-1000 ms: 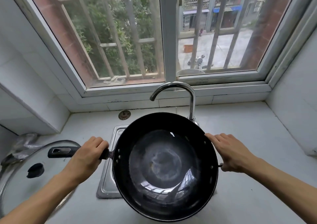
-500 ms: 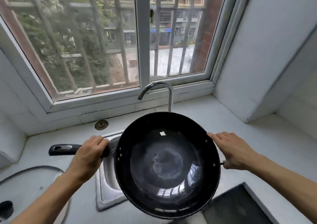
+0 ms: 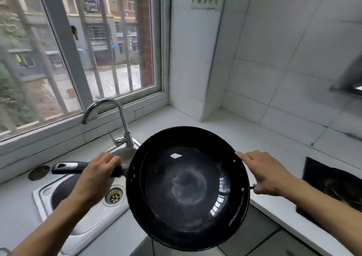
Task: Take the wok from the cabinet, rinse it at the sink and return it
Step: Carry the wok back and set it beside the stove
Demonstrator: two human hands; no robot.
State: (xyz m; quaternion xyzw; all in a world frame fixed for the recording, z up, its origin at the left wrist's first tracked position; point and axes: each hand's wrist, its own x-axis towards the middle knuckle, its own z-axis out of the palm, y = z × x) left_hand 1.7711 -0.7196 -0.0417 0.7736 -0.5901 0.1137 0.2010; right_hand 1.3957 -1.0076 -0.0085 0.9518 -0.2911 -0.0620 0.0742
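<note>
The wok (image 3: 188,189) hangs level over the surface's edge, right of the sink (image 3: 78,206). Its long handle points left; the left hand (image 3: 98,175) has a closed grip around it. The right hand (image 3: 262,173) holds the opposite rim.

The wok (image 3: 188,187) hung between the two grips, held above the counter's (image 3: 231,124) front edge. The left hand (image 3: 96,177) gripped the long handle (image 3: 68,167) at the wok's left side; the handle's free end stuck out further left of that grip. The right hand (image 3: 264,173) held the small side handle at the wok's right rim. The sink (image 3: 82,197) lay below the left grip, with its drain (image 3: 114,196) just right of that wrist. The faucet (image 3: 115,122) stood behind the left grip, before the window (image 3: 78,50). The stove (image 3: 333,187) lay right of the right grip.
</note>
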